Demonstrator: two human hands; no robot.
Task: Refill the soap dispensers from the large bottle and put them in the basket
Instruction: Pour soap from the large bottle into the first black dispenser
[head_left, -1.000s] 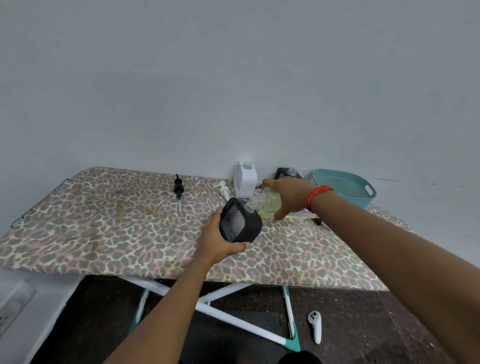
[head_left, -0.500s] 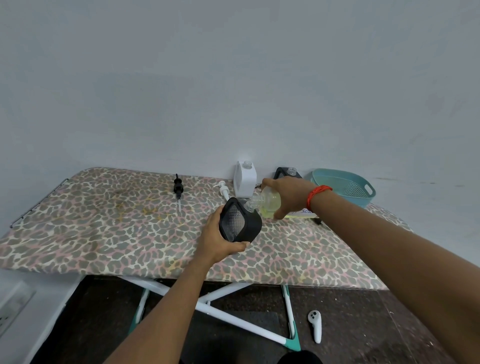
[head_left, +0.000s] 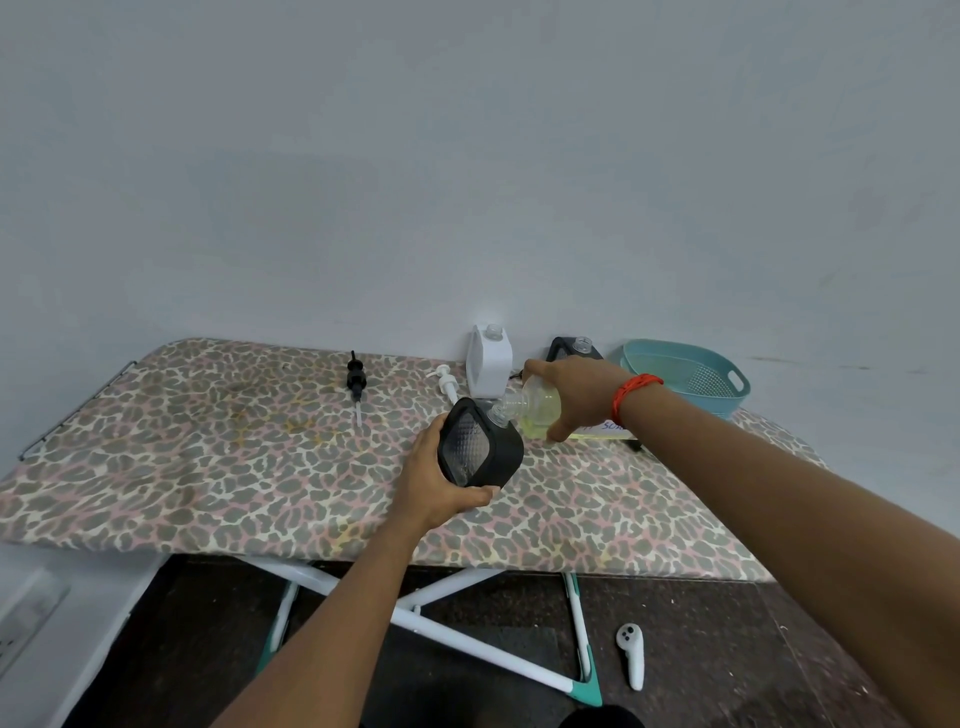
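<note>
Three dispensers by my count. One white dispenser (head_left: 488, 361) stands upright at the back of the ironing board (head_left: 208, 441), with no pump in its neck. A black dispenser (head_left: 480, 449) is just in front of the white dispenser, tilted and held up off the board. A second black dispenser (head_left: 574, 349) is just right of the white dispenser, half hidden behind the person's arm.

Two pumps are lying loose on the board: a white pump (head_left: 447, 382) right beside the white dispenser on its left, and a black pump (head_left: 356, 379) further left again.

One big bottle (head_left: 535, 408) with yellowish soap is in front of and a bit right of the white dispenser, tipped over so its neck meets the opening of the held black dispenser. One teal basket (head_left: 685, 382) sits well off to the right of the white dispenser, nothing in it that I can see.

Left hand (head_left: 436, 483) has its fingers and thumb wrapped round the black dispenser from below. Right hand (head_left: 576, 395), with a red band (head_left: 636, 395) at the wrist, has its fingers curled over the big bottle. One controller (head_left: 630, 654) is on the floor.

Compared with a second ago, basically nothing differs: both hands, the bottle's tilt and everything on the board sit where they were.
</note>
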